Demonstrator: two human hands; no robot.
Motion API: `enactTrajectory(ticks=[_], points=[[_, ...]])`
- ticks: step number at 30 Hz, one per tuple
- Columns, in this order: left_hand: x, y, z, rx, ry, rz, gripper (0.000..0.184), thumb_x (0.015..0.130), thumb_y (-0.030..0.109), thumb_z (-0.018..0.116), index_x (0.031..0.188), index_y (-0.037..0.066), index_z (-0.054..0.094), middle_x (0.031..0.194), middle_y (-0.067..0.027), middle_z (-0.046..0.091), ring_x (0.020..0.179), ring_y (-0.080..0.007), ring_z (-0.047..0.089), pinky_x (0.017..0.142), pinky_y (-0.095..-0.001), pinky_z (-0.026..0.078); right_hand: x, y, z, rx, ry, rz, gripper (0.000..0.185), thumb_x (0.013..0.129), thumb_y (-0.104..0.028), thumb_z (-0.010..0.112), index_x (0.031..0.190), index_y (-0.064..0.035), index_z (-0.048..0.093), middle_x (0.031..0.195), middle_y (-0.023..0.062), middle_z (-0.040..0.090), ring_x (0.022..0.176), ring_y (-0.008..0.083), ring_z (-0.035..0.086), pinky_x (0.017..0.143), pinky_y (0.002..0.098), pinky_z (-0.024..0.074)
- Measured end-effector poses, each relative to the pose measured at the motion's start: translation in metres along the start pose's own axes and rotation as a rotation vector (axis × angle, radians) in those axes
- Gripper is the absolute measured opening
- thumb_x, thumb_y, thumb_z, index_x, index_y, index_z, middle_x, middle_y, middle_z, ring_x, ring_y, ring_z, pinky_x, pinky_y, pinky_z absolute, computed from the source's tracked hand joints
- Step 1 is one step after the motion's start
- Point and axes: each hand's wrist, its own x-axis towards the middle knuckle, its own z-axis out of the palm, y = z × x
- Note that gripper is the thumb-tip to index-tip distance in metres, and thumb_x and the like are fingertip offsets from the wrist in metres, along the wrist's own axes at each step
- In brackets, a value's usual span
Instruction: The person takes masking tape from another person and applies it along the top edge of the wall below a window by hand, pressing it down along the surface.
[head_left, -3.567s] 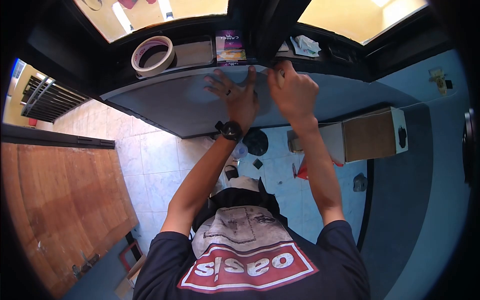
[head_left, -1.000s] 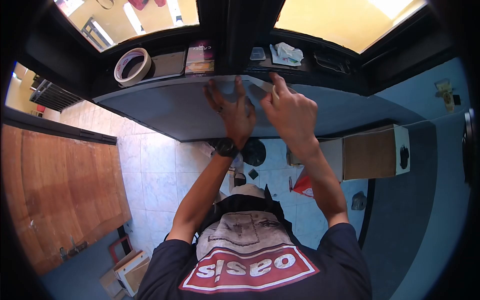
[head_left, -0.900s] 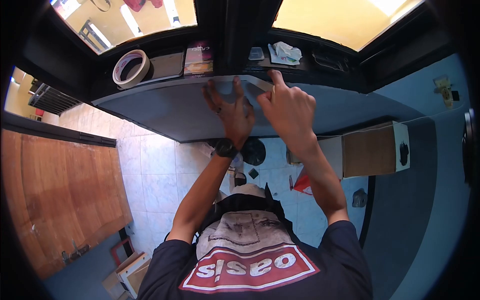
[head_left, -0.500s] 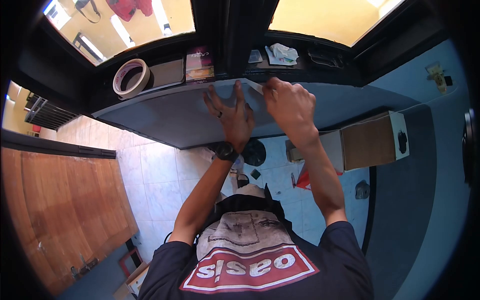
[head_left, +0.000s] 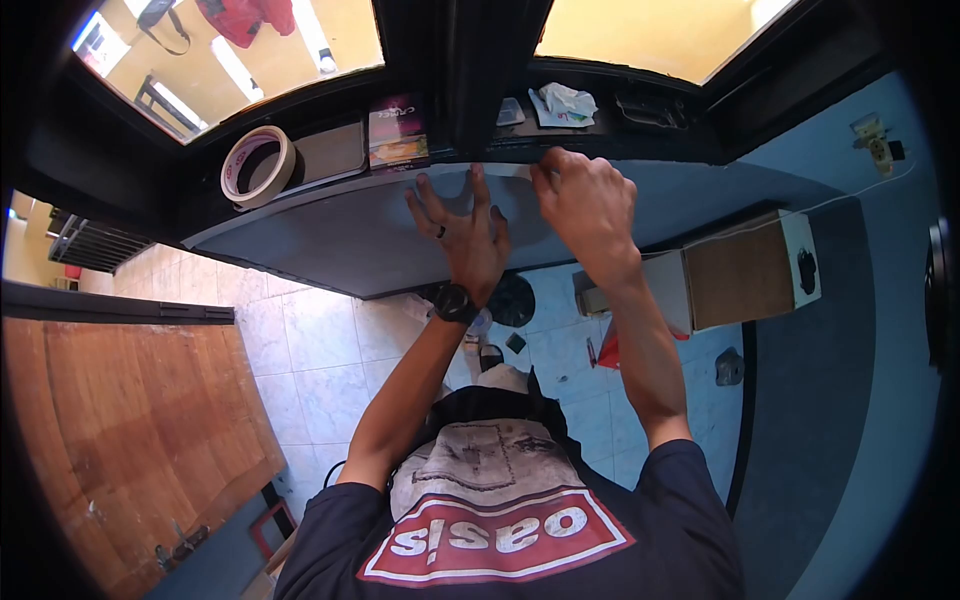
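My left hand (head_left: 465, 230) lies with its fingers spread on the grey wall panel (head_left: 350, 235) under the window sill, fingertips at a pale strip of tape (head_left: 350, 182) along the panel's top edge. My right hand (head_left: 590, 205) is closed at the same edge, to the right, pinching the strip's end. Any other thing inside that hand is hidden. On the sill above stand a roll of masking tape (head_left: 258, 167), a grey tray (head_left: 330, 152) and a Camel pack (head_left: 398, 132).
Crumpled paper (head_left: 566, 102) and a small clear case (head_left: 510, 112) lie on the sill right of the dark post. A cardboard box (head_left: 740, 272) stands at right, near a red bag (head_left: 610, 345). A wooden door (head_left: 150, 430) is at left, a socket with a cord (head_left: 878, 145) at upper right.
My right hand has gone from a pointing finger to a closed pinch at the strip, which now runs straighter along the edge. My left hand stays spread in place. The view has tilted slightly.
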Motion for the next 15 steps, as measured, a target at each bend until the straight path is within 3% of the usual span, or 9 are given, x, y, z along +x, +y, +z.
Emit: enactTrajectory(ticks=[7, 10, 15], points=[[0.004, 0.004, 0.0, -0.043, 0.03, -0.019, 0.078, 0.089, 0.013, 0.073, 0.162, 0.02, 0.046, 0.167, -0.0406, -0.001, 0.152, -0.0646, -0.007, 0.123, -0.068, 0.013, 0.006, -0.002, 0.011, -0.033, 0.063, 0.026, 0.023, 0.102, -0.029, 0.066, 0.097, -0.0095, 0.076, 0.08, 0.017, 0.077, 0.081, 0.0353, 0.079, 0.071, 0.0445, 0.0626], [0.005, 0.003, 0.002, -0.035, 0.056, -0.029, 0.079, 0.088, 0.012, 0.074, 0.162, 0.019, 0.045, 0.166, -0.0387, 0.003, 0.152, -0.0639, -0.004, 0.122, -0.0675, 0.014, 0.007, -0.002, 0.011, -0.053, 0.054, 0.044, 0.021, 0.101, -0.032, 0.069, 0.101, -0.0125, 0.078, 0.086, 0.0132, 0.08, 0.082, 0.0337, 0.079, 0.074, 0.0437, 0.063], [0.006, -0.01, 0.002, -0.054, 0.083, -0.009, 0.081, 0.089, 0.014, 0.074, 0.163, 0.02, 0.042, 0.168, -0.0367, 0.005, 0.152, -0.0622, 0.0, 0.12, -0.067, 0.02, 0.007, 0.0, 0.012, -0.037, 0.059, 0.028, 0.022, 0.102, -0.031, 0.067, 0.1, -0.0112, 0.076, 0.083, 0.0149, 0.078, 0.081, 0.0344, 0.079, 0.072, 0.0442, 0.063]])
